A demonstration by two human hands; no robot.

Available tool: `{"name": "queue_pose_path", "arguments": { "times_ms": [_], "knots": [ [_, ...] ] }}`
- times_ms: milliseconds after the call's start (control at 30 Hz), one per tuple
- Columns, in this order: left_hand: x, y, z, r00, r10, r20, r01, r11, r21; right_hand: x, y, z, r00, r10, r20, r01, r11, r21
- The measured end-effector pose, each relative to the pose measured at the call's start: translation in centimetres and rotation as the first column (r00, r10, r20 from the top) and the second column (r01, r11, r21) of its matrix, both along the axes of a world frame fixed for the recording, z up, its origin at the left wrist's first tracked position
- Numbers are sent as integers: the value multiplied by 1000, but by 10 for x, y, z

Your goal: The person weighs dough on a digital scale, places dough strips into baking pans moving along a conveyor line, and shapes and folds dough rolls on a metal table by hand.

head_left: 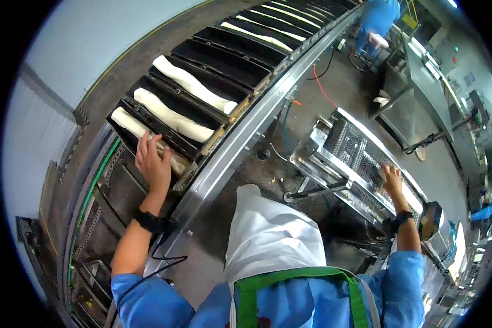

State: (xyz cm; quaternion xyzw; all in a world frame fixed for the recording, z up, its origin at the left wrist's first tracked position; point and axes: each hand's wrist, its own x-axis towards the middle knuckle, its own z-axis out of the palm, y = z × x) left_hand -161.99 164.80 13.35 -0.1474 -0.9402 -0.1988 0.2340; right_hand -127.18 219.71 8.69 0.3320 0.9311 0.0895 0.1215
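Observation:
My left hand [153, 163] lies over the lower part of a long pale strip that looks like dough [127, 121]. Its fingers are stretched out and touch the strip, which rests in the nearest black tray [183, 178]. In the trays just beyond lie a second dough strip [172, 117] and a third dough strip [194, 85]. Off to the right, my right hand [391, 180] is on or just above a small metal mesh conveyor [346, 139], fingers extended; I see nothing held in it.
A steel rail [224, 150] edges the line of black trays, which runs toward the upper right with several more strips. Another person in blue [378, 19] stands at the far end. A steel table [429, 90] stands right. Cables and a red hose [323, 87] cross the floor.

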Motion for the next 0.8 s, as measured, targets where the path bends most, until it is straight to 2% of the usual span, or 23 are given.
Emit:
{"name": "queue_pose_path", "arguments": {
  "times_ms": [100,167,233,267,300,333,367,467,533,567,633,700,733,767,800],
  "knots": [
    [2,-1,4,1000,2,-6,-2,1000,-8,-19,6,18,991,107,-78,-101,992,82],
    [3,-1,9,1000,26,13,-26,1000,0,-38,39,40,871,-32,-490,-127,950,-287],
    [3,0,13,998,46,34,-46,999,0,-64,57,109,757,-59,-651,-117,968,-223],
    [3,1,16,999,37,31,-36,999,-7,-70,74,146,772,32,-635,-66,997,-30],
    [2,2,18,999,29,29,-29,1000,-12,-78,86,185,534,250,-808,-300,949,95],
    [3,2,22,999,37,31,-37,999,-15,-92,64,242,496,-148,-856,-301,895,-329],
    [3,1,25,998,30,52,-30,1000,-4,-109,44,280,334,-218,-917,-398,849,-347],
    [2,1,32,997,50,60,-51,999,10,-171,31,362,387,-163,-908,-481,804,-349],
    [1,1,34,995,75,58,-75,997,2,-226,32,369,291,-290,-912,-610,678,-410],
    [-1,1,34,997,58,46,-59,998,14,-251,14,366,293,-351,-889,-670,589,-453],
    [-4,2,36,998,58,29,-59,998,19,-310,-12,338,232,-321,-918,-789,490,-371],
    [-7,6,38,998,55,27,-54,998,-17,-364,-60,305,222,-421,-879,-782,462,-419],
    [-6,8,39,996,79,46,-77,996,-38,-381,-79,284,282,-362,-889,-804,417,-425],
    [-4,10,41,995,93,49,-90,995,-45,-402,-98,253,275,-419,-865,-786,420,-453],
    [-4,14,43,990,122,64,-114,987,-112,-430,-105,213,352,-504,-788,-734,374,-567]
  ]
}}
